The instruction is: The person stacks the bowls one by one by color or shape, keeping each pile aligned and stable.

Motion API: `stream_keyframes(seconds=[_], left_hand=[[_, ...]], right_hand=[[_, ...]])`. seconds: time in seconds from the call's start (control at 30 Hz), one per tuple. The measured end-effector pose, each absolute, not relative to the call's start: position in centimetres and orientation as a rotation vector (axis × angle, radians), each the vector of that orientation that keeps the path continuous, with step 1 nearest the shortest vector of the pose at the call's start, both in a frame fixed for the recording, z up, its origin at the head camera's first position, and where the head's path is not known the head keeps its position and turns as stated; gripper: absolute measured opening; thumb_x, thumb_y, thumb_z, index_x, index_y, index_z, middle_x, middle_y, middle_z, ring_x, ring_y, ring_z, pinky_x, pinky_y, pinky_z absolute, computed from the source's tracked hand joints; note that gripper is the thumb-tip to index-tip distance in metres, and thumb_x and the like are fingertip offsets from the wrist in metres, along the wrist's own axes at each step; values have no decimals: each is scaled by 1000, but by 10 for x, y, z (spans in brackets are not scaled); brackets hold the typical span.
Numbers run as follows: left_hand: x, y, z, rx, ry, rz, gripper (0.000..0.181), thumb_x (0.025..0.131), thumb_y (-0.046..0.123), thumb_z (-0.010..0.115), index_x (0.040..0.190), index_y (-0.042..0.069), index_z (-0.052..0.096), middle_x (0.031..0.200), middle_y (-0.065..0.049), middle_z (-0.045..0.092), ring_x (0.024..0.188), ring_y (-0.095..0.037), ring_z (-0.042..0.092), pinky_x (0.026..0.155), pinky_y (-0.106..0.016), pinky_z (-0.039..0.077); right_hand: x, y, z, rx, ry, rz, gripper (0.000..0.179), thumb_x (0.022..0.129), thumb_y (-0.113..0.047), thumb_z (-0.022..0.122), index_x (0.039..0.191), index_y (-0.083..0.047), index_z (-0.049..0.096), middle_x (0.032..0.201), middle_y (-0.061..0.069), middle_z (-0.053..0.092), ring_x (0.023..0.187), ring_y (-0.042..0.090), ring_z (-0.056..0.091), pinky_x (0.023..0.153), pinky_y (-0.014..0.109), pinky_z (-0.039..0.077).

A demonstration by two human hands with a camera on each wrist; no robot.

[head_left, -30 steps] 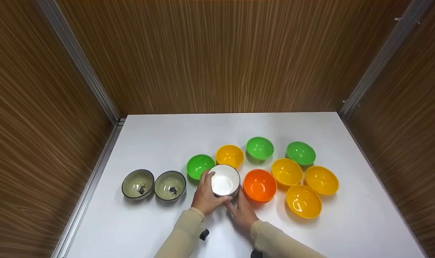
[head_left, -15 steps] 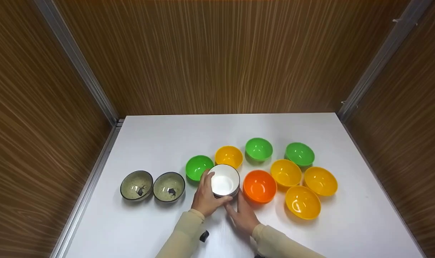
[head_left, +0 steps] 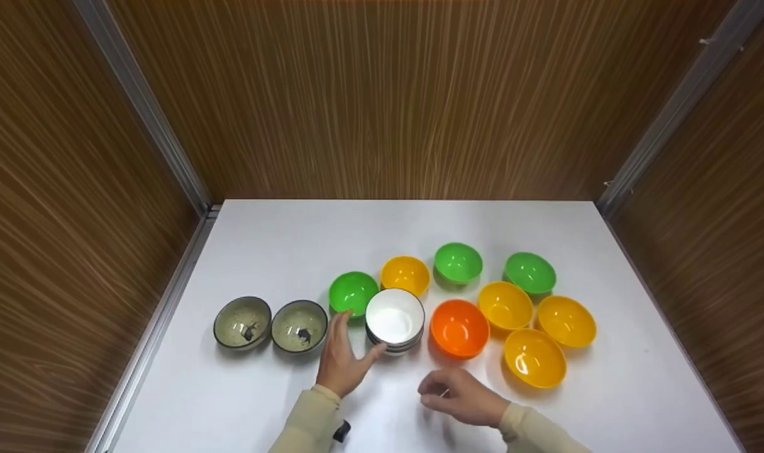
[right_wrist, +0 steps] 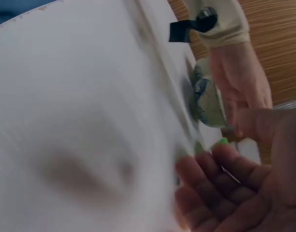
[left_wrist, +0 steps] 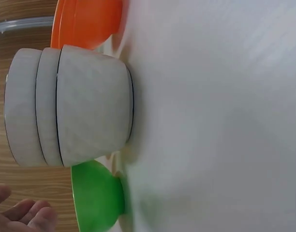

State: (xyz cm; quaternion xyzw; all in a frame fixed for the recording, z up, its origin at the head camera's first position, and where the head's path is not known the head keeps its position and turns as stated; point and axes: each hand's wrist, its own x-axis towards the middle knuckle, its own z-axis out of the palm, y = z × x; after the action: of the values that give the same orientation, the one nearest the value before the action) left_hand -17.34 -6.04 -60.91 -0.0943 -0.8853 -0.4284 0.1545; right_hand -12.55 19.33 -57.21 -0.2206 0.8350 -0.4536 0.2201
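A stack of three white bowls with dark rims [head_left: 394,318] stands upright on the table, nested one in another; the left wrist view shows the stack [left_wrist: 90,106] side-on. My left hand [head_left: 343,362] is just to its left with thumb and fingers spread, holding nothing. In the left wrist view its fingertips [left_wrist: 41,217] show apart from the stack. My right hand [head_left: 460,396] is over the table in front of the orange bowl [head_left: 460,328], fingers loosely curled and nothing in them. A green bowl [head_left: 353,294] sits behind my left fingertips.
Two grey-green patterned bowls [head_left: 242,322] stand at the left. A yellow bowl [head_left: 405,275] is behind the stack. To the right are more yellow bowls [head_left: 535,358] and two green ones [head_left: 458,262]. Wood-grain panels [head_left: 382,100] enclose the white table [head_left: 293,233].
Both hands have let go of the white bowls, which stay stacked in place. My left hand has drawn back to the left, my right hand toward the front right.
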Motion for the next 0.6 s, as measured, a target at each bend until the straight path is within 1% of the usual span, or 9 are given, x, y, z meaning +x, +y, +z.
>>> stream_keyframes(seconds=[0.07,0.13,0.2,0.27,0.37,0.47,0.6], left_hand=[[-171,-63,-611,-241,-2495,-1271,73,87,46,68,136,0,40,128,-17,49,118,-28,49,101,-43,43],[-170,-65,-614,-196,-2466,-1324,59,94,38,61,134,0,41,120,-17,52,109,-26,53,92,-42,47],[-171,-65,-617,-138,-2448,-1362,49,97,30,57,133,0,43,112,-16,55,99,-24,55,83,-41,49],[-172,-65,-620,-72,-2448,-1389,45,98,27,55,132,-1,44,108,-14,55,93,-22,56,78,-39,49],[-175,-63,-624,24,-2449,-1431,41,98,24,54,129,-3,46,102,-10,57,88,-20,57,77,-38,50],[-180,-62,-627,119,-2454,-1488,38,99,24,52,125,-3,48,97,-8,59,86,-21,58,78,-39,50],[-187,-60,-629,267,-2464,-1569,35,101,28,49,119,-2,53,92,-9,61,85,-23,58,78,-41,48]], right_hand=[[-126,200,-558,-650,2250,-1319,15,93,-26,64,98,-12,68,91,-1,68,84,10,62,77,27,53],[-129,207,-544,-674,2213,-1398,12,94,-22,63,96,-12,67,90,3,68,82,14,63,77,29,55],[-136,213,-530,-659,2207,-1476,11,93,-18,63,97,-8,67,90,7,67,83,19,64,77,31,55],[-146,220,-518,-593,2217,-1560,14,93,-17,63,99,-6,66,93,11,66,86,25,62,79,36,55],[-165,231,-504,-482,2280,-1651,19,93,-20,64,102,-3,64,98,19,64,88,29,60,81,41,55],[-187,244,-497,-382,2362,-1707,23,93,-22,65,103,-2,64,101,25,61,88,29,59,80,41,54],[-216,259,-493,-251,2486,-1681,24,93,-22,64,105,-1,63,100,18,63,88,28,60,79,34,54]])
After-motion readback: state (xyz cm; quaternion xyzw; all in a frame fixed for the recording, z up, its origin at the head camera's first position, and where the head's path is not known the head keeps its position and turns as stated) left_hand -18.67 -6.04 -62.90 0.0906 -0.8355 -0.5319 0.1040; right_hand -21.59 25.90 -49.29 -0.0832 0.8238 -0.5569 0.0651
